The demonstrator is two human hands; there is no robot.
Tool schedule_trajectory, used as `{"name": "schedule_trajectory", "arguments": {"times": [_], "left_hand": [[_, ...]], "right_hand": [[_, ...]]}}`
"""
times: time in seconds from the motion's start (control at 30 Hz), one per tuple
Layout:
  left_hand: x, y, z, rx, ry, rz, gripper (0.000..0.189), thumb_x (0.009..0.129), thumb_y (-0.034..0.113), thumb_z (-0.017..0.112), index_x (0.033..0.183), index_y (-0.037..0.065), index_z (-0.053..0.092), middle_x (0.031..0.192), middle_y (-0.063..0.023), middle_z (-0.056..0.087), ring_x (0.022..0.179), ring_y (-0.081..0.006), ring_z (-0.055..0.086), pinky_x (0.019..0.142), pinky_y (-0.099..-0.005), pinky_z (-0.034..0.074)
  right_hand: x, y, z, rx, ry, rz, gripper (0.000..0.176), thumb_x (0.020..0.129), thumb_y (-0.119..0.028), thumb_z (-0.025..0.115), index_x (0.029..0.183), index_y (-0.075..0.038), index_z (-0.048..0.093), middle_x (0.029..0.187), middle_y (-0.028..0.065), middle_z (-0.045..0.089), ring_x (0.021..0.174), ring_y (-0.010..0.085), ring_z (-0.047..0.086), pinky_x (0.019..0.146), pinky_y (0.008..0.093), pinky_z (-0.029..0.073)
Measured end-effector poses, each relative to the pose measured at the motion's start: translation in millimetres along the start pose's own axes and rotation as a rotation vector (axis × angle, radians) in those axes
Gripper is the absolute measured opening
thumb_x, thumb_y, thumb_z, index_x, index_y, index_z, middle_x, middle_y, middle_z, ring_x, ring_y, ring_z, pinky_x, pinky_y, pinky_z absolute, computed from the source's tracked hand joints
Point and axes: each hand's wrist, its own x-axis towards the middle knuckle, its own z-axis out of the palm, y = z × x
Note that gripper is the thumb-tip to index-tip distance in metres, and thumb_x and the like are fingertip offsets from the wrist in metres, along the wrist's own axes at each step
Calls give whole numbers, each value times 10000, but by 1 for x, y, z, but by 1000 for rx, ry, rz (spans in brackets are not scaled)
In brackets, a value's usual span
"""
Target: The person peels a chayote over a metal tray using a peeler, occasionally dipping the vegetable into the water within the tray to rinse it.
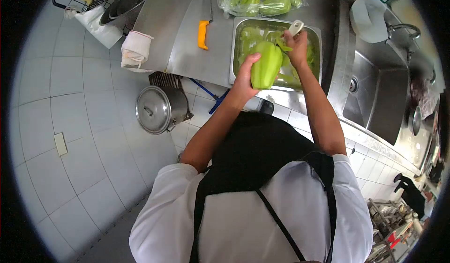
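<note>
My left hand (245,77) is wrapped around a large, pale green chayote (267,67), its surface faceted and partly peeled. It is held tilted above the front of a metal tray (232,52). Closed around a white-handled peeler (296,27), my right hand (297,50) is at the chayote's upper right side. The peeler's blade is hidden by my fingers. A green strip of peel (284,45) hangs between the chayote and my right hand. More green peelings (250,37) lie in the tray below.
Behind the tray sits a clear plastic bag of chayotes (276,4). A knife with a yellow handle (202,34) lies on the steel counter (185,52). A folded cloth (136,50) is at the counter's left edge, a lidded pot (157,111) below. To the right is a sink (370,82).
</note>
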Motion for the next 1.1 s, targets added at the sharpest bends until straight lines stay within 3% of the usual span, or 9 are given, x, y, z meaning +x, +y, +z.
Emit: {"name": "schedule_trajectory", "arguments": {"times": [0.1, 0.2, 0.3, 0.47, 0.57, 0.77, 0.87, 0.97, 1.1], "left_hand": [[1, 4, -9, -17, 0, -5, 507, 925, 373, 517, 1283, 14, 535, 1159, -171, 642, 994, -346, 652, 819, -444, 544], [2, 10, -13, 11, -18, 12, 502, 932, 374, 510, 1284, 16, 534, 1159, -172, 641, 994, -346, 652, 826, -443, 543], [0, 5, -14, 11, -2, 34, 476, 932, 380, 532, 1264, 39, 542, 1140, -156, 643, 981, -326, 653, 821, -452, 546], [7, 11, 6, -143, -3, 51, 440, 940, 410, 541, 1232, 81, 552, 1127, -108, 642, 993, -276, 646, 846, -461, 542], [22, 7, 8, -145, 24, 94, 480, 972, 464, 451, 1247, 84, 555, 1121, -126, 651, 979, -283, 661, 836, -450, 544], [25, 5, 7, -121, 112, 64, 472, 958, 448, 498, 1254, 83, 543, 1135, -117, 647, 998, -261, 654, 821, -471, 551], [4, 4, 8, -2, 180, 26, 465, 940, 407, 553, 1252, 63, 546, 1130, -112, 649, 1004, -240, 650, 871, -377, 540], [-6, -2, 5, 91, 24, 18, 535, 939, 454, 512, 1307, 66, 520, 1176, -134, 637, 1001, -288, 654, 811, -464, 554], [-5, -2, 8, -105, -86, 2, 644, 962, 588, 437, 1316, 57, 522, 1178, -152, 627, 1003, -308, 635, 854, -449, 533]], "right_hand": [[-7, -15, -11, -706, -129, -115, 360, 908, -191, 692, 1091, 16, 460, 884, 136, 676, 807, 194, 660, 686, 350, 522], [-11, -59, -14, -801, -76, -94, 362, 904, -169, 691, 1098, 29, 458, 925, 163, 678, 812, 205, 663, 702, 363, 522], [-7, -78, -13, -222, 70, -184, 337, 923, -150, 662, 1122, 28, 458, 933, 146, 684, 810, 197, 663, 717, 351, 525], [-52, -148, 6, 346, -159, 202, 275, 966, -100, 595, 1161, 20, 444, 922, 126, 675, 807, 157, 647, 694, 288, 530], [-69, -148, 13, 360, -190, 268, 280, 970, -102, 589, 1174, 13, 435, 922, 121, 672, 811, 160, 644, 697, 294, 533], [-72, -133, 18, 286, -135, 219, 223, 978, -112, 563, 1134, 18, 471, 958, 106, 655, 855, 161, 636, 731, 291, 529], [-44, -114, 13, 222, -43, 171, 208, 963, -112, 580, 1111, 7, 493, 954, 97, 656, 838, 162, 637, 723, 292, 530], [-6, -49, 0, 80, 30, 222, 291, 927, -138, 637, 1116, 25, 489, 967, 165, 672, 832, 233, 666, 722, 347, 528], [8, -23, -19, -498, 139, -7, 395, 863, -179, 704, 1126, 23, 490, 1004, 224, 675, 908, 354, 675, 793, 416, 511]]}}
